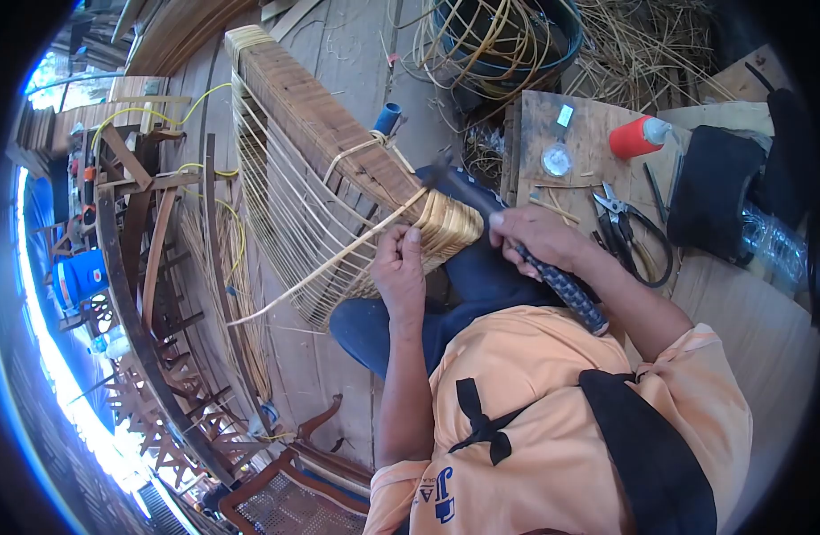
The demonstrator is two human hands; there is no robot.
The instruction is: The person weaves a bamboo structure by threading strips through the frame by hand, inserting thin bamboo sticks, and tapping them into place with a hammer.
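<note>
A wooden frame (325, 111) strung with many rattan strands lies slanted across my lap, its near corner wrapped in rattan binding (453, 220). From that corner a loose rattan strand (325, 267) sticks out to the lower left. My left hand (398, 272) is closed just below the corner, thumb and fingers pinched where the strand passes; the exact grip is partly hidden. In my right hand (539, 239) is a hammer (566, 290), held mid-handle. The hammer's dark head is close to the frame's wrapped corner; whether they touch I cannot tell.
On my right, a wooden board (539, 134) bears a red bottle (637, 136), pruning shears (613, 207) and a black pouch (720, 192). A blue bucket (566, 49) with coiled rattan stands ahead. Wooden chair parts and a cane panel (294, 504) lie left.
</note>
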